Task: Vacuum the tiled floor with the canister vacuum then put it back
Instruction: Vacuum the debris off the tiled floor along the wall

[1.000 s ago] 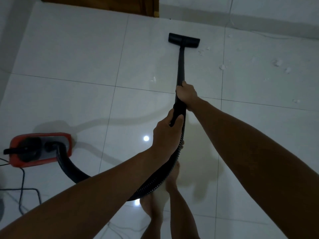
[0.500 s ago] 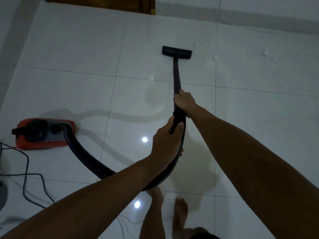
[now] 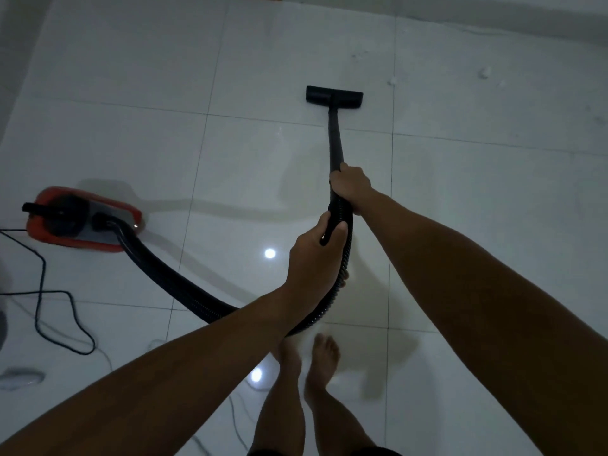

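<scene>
A red canister vacuum (image 3: 82,222) sits on the white tiled floor (image 3: 131,93) at the left. Its black ribbed hose (image 3: 171,278) curves under my left forearm and up to the black wand (image 3: 335,136). The flat black floor head (image 3: 334,97) rests on a tile ahead of me. My right hand (image 3: 350,185) grips the wand's lower end. Just behind it, my left hand (image 3: 316,258) grips the hose handle. A few white specks of debris (image 3: 484,73) lie on the tiles to the head's right.
A thin black power cord (image 3: 49,311) loops over the floor at the left, behind the canister. My bare feet (image 3: 324,357) stand below the hose. A wall base (image 3: 493,21) runs along the far edge. A grey object (image 3: 19,378) lies at the lower left.
The floor head has been drawn back toward me, off the debris patch. I have stepped backward, and the canister has rolled closer to me along with the hose.
</scene>
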